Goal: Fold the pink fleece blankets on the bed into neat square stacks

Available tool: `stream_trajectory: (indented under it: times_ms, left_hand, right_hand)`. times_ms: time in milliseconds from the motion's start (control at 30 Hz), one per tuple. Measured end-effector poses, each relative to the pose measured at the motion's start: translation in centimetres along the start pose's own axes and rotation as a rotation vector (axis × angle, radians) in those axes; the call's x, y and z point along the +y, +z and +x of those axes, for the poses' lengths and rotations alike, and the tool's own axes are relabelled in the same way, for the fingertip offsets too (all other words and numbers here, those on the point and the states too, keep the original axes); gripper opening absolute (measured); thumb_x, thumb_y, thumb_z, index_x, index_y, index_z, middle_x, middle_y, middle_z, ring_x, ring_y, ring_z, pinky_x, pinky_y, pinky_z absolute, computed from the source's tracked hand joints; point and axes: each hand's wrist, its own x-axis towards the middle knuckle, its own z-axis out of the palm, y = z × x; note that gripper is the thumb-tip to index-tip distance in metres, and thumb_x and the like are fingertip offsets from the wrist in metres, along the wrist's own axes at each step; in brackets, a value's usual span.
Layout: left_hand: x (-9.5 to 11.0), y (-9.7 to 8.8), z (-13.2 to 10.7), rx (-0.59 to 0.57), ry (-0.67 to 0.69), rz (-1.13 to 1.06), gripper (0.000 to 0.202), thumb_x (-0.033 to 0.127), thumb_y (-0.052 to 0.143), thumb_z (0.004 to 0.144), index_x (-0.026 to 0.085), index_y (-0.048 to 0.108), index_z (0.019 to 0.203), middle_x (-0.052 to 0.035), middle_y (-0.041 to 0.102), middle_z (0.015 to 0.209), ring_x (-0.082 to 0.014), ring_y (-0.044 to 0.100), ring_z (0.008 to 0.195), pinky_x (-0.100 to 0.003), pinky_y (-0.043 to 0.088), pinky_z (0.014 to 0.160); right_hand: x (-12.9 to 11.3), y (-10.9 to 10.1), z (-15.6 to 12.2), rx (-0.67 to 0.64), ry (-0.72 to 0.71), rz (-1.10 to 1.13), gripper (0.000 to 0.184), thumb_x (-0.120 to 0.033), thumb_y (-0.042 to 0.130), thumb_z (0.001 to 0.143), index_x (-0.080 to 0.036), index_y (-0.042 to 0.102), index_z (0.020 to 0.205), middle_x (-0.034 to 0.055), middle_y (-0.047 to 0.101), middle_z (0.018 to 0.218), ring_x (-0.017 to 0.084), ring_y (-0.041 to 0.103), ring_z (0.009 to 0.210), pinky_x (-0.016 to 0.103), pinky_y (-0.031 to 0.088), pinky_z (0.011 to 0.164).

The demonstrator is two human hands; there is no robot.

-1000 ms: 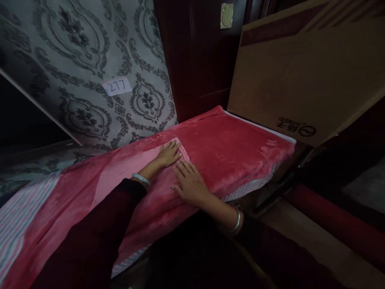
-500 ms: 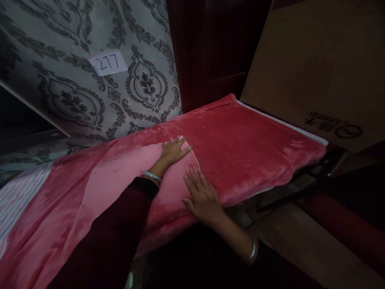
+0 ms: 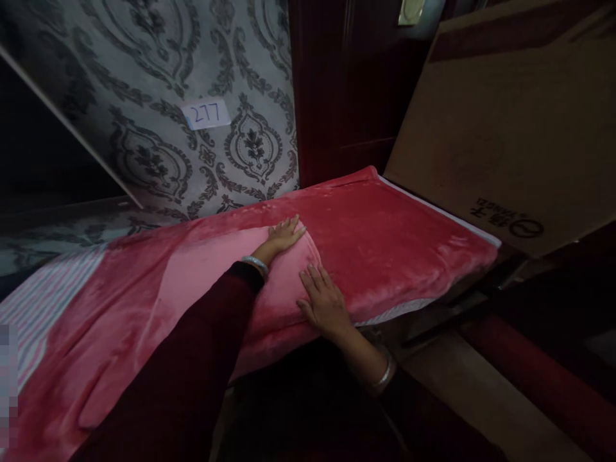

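Note:
A pale pink piece of cloth (image 3: 212, 263), its kind unclear, lies spread over a red plush blanket (image 3: 385, 237). My left hand (image 3: 283, 236) rests flat near the pink cloth's far corner, fingers spread. Nearer to me, my right hand (image 3: 325, 301) lies flat with its fingers apart, across the cloth's right edge where it meets the blanket. Neither hand grips anything. My left forearm covers part of the cloth. Under the blanket's right and front edges a white, striped layer shows.
A striped sheet (image 3: 58, 295) lies at the left end. Behind stands a patterned wall (image 3: 192, 64) with a paper marked 277 (image 3: 206, 113). Further right are a dark red door (image 3: 346, 83) and a large cardboard box (image 3: 505, 115) leaning close to the blanket's end.
The camera view has shifted, so the wall paper and box appear at different spots. Both hands stay flat on the cloth, in nearly the same places on it.

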Motion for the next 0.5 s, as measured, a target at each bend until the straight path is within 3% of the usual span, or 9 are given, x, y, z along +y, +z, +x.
stream_trajectory:
  times_ms: [100,167,367,500]
  left_hand:
    - [-0.6,-1.4,-1.3,0.072,0.046,-0.113,0.071,0.051,0.035,0.103,0.017,0.024,0.165,-0.0151,0.023,0.172,-0.0264,0.022,0.159,-0.047,0.021,0.128]
    - [-1.5,-2.0,-3.7,0.116,0.112,-0.098,0.072,0.049,0.042,0.101,0.017,0.028,0.164,-0.0153,0.028,0.171,-0.0271,0.026,0.158,-0.045,0.023,0.128]
    - [-4.0,-1.9,-16.0,0.044,0.211,0.163,0.073,0.057,0.039,0.101,0.02,0.028,0.164,-0.0142,0.028,0.171,-0.0297,0.022,0.159,-0.055,0.019,0.128]
    - [-4.6,-0.2,-21.3,0.08,0.073,0.244,0.073,0.059,0.039,0.101,0.024,0.028,0.164,-0.0146,0.022,0.173,-0.0346,0.016,0.16,-0.063,0.016,0.127]
  right_hand:
    - [0.4,-0.9,0.2,-0.065,0.001,0.034,0.059,-0.045,0.051,0.101,-0.017,0.053,0.153,0.0142,0.044,0.162,0.035,0.036,0.151,0.053,0.042,0.115]
    - [0.6,-2.1,0.6,-0.104,0.006,0.059,0.054,-0.043,0.045,0.104,-0.017,0.055,0.151,0.0143,0.047,0.16,0.033,0.038,0.15,0.054,0.04,0.116]
    - [-1.2,-5.5,3.9,-0.106,-0.023,0.038,0.053,-0.04,0.032,0.108,-0.019,0.055,0.151,0.0126,0.047,0.16,0.03,0.037,0.151,0.05,0.033,0.121]
    - [-2.7,-4.5,5.1,-0.208,-0.078,-0.077,0.056,-0.048,0.037,0.107,-0.026,0.046,0.158,0.0099,0.038,0.167,0.035,0.03,0.154,0.058,0.028,0.121]
